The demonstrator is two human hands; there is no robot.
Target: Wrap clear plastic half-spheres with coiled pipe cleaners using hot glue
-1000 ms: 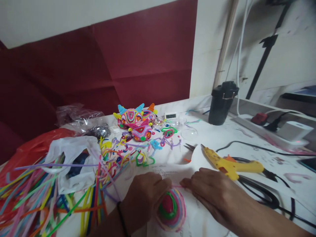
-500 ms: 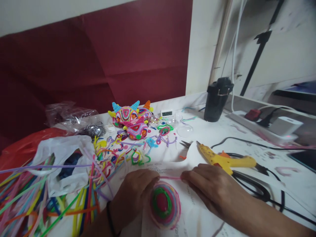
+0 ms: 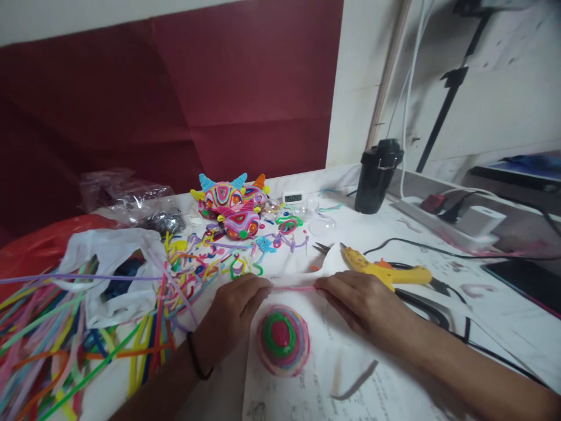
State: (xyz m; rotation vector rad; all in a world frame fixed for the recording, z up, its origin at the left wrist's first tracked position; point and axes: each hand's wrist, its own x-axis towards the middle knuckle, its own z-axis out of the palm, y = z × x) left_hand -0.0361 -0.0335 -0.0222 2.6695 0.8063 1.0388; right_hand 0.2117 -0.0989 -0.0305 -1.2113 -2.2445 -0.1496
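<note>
My left hand [image 3: 232, 310] and my right hand [image 3: 362, 301] each pinch an end of a pink pipe cleaner [image 3: 293, 287], stretched straight between them just above a sheet of white paper [image 3: 333, 374]. Below the strand, on the paper, lies a round dome [image 3: 283, 341] wound from coloured pipe cleaners, red at its centre, then green, then pink. Neither hand touches the dome.
A yellow glue gun [image 3: 385, 273] and scissors [image 3: 322, 248] lie right of my right hand, with black cables [image 3: 442, 316] beyond. Loose pipe cleaners [image 3: 65, 345] and plastic bags [image 3: 114, 269] fill the left. Finished horned figures [image 3: 232, 204], a black cup [image 3: 374, 175] and a power strip [image 3: 456, 222] stand behind.
My left hand has come off the dome and moved up. The pink pipe cleaner is now pulled out longer between both hands. The view has shifted, showing the dome in full.
</note>
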